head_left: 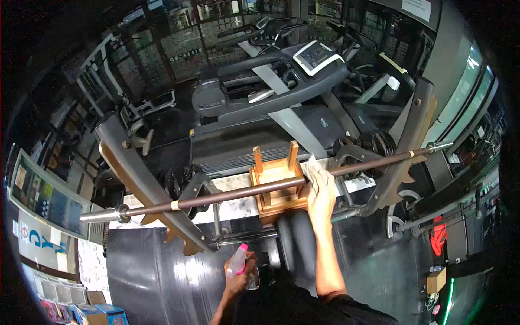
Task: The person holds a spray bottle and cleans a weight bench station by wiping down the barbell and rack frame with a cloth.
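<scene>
A long brown barbell (244, 192) with silver ends lies across the two uprights of a rack (143, 173). My right hand (320, 197) presses a pale cloth (313, 167) against the bar, right of its middle, with the fingers around the cloth. Lower down, my left hand (236, 280) grips a clear spray bottle (238, 260) with a pink nozzle and pink trigger. The bottle is tilted and apart from the bar. Behind the bar stands a wooden stool or frame (275, 172) with two short posts sticking up.
Treadmills (271, 103) stand beyond the rack. Weight plates (376, 143) hang on the rack's right side. A dark padded bench (298, 244) is below the bar. Boxes (100, 314) sit at the lower left, and a red cloth-like item (439, 236) hangs at the right.
</scene>
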{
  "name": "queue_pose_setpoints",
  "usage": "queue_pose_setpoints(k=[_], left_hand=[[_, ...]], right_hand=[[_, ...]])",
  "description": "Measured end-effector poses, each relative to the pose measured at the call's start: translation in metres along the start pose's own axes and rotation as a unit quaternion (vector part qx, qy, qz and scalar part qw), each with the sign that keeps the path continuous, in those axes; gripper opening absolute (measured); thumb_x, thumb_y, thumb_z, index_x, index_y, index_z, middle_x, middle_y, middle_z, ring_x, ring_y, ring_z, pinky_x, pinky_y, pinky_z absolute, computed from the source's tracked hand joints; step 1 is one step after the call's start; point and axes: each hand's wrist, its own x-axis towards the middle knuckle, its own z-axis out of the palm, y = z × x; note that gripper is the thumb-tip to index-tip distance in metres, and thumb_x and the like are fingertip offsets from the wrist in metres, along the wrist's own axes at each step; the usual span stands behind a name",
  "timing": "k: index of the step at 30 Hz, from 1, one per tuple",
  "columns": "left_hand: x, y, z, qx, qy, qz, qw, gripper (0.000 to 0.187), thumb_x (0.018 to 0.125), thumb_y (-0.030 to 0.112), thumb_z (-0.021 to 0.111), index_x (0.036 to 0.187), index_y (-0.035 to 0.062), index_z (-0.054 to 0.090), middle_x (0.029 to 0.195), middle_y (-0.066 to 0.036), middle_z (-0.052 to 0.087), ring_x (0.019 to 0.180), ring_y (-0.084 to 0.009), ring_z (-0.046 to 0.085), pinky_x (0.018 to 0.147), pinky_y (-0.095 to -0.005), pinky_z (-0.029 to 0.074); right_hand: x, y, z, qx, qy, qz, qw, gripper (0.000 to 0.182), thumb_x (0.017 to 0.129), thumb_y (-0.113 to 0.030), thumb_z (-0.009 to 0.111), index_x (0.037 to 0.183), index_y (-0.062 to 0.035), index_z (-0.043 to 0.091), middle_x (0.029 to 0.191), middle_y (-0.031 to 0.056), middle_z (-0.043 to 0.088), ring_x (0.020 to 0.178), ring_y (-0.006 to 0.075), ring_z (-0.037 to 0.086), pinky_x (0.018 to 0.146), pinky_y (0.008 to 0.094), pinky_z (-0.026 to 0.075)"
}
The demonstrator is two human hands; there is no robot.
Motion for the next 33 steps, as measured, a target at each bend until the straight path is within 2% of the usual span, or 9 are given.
queue_pose_setpoints(k=[5,7,12,16,20,24,28,30,33], left_hand=[[0.038,-0.005,0.005,0.085,-0.086,0.056,0.991,0.015,0.083,0.007,0.066,0.096,0.0013,0.063,0.083,-0.007,0.066,0.073,-0.0120,0.062,0.065,-0.0264,0.049],[0.048,-0.012,0.007,0.073,-0.095,0.069,0.990,0.015,0.082,0.008,0.067,0.095,0.0023,0.063,0.082,-0.008,0.066,0.073,-0.0127,0.063,0.065,-0.0269,0.049],[0.065,0.013,0.009,0.123,-0.118,0.157,0.973,0.013,0.082,0.008,0.067,0.094,0.0044,0.064,0.078,-0.006,0.065,0.066,-0.0143,0.063,0.061,-0.0282,0.049],[0.078,0.010,0.002,0.143,-0.147,0.149,0.967,0.012,0.082,0.009,0.067,0.093,0.0042,0.064,0.076,-0.006,0.064,0.062,-0.0131,0.062,0.058,-0.0275,0.049],[0.085,-0.002,-0.003,0.065,-0.178,0.105,0.976,0.010,0.084,0.010,0.066,0.093,0.0044,0.064,0.072,-0.003,0.063,0.058,-0.0089,0.059,0.054,-0.0246,0.046],[0.094,0.000,-0.001,0.044,-0.213,0.057,0.974,0.010,0.086,0.011,0.065,0.093,0.0047,0.063,0.073,-0.001,0.061,0.056,-0.0052,0.056,0.052,-0.0217,0.044],[0.099,0.003,0.008,0.012,-0.185,0.080,0.979,0.009,0.086,0.010,0.065,0.093,0.0042,0.063,0.073,-0.001,0.061,0.056,-0.0044,0.054,0.052,-0.0212,0.044],[0.104,0.004,0.011,0.019,-0.190,0.109,0.976,0.008,0.086,0.007,0.064,0.093,0.0037,0.063,0.074,-0.001,0.060,0.057,-0.0046,0.054,0.053,-0.0208,0.045],[0.110,0.002,0.015,0.000,-0.199,0.098,0.975,0.008,0.085,0.006,0.063,0.093,0.0038,0.063,0.075,0.000,0.061,0.057,-0.0048,0.054,0.055,-0.0218,0.046]], right_hand=[[-0.019,-0.046,0.028,-0.019,-0.189,-0.078,0.979,0.035,0.079,-0.001,0.050,0.109,-0.0149,0.062,0.113,0.0111,0.053,0.092,0.0319,0.061,0.076,0.0431,0.053],[-0.045,-0.069,0.050,0.016,-0.310,0.010,0.950,0.046,0.074,-0.002,0.054,0.117,-0.0182,0.060,0.114,0.0095,0.052,0.093,0.0356,0.061,0.078,0.0449,0.053],[-0.043,-0.058,0.046,0.191,-0.188,-0.027,0.963,0.036,0.079,-0.003,0.051,0.112,-0.0119,0.063,0.116,0.0104,0.058,0.103,0.0322,0.058,0.093,0.0399,0.046],[0.008,-0.044,0.004,0.057,0.004,-0.031,0.998,0.031,0.082,0.004,0.050,0.107,-0.0100,0.063,0.108,0.0130,0.062,0.101,0.0293,0.060,0.088,0.0389,0.049],[0.018,-0.025,0.009,-0.204,-0.173,0.031,0.963,0.026,0.082,-0.005,0.054,0.105,-0.0124,0.062,0.102,0.0110,0.059,0.087,0.0310,0.064,0.067,0.0402,0.055],[0.009,-0.060,0.033,-0.174,-0.279,-0.033,0.944,0.027,0.076,-0.005,0.058,0.101,-0.0140,0.062,0.092,0.0111,0.057,0.076,0.0301,0.063,0.064,0.0407,0.053],[0.004,-0.073,0.041,-0.122,-0.299,-0.010,0.946,0.027,0.077,-0.003,0.056,0.102,-0.0112,0.063,0.095,0.0133,0.060,0.087,0.0304,0.063,0.069,0.0400,0.054],[0.004,-0.052,0.033,0.102,-0.240,-0.018,0.965,0.026,0.079,-0.001,0.054,0.103,-0.0077,0.064,0.101,0.0154,0.062,0.095,0.0327,0.062,0.080,0.0384,0.052],[0.023,-0.026,0.006,-0.011,-0.174,-0.006,0.985,0.030,0.083,-0.004,0.054,0.110,-0.0109,0.063,0.109,0.0114,0.063,0.102,0.0293,0.060,0.089,0.0377,0.049]])
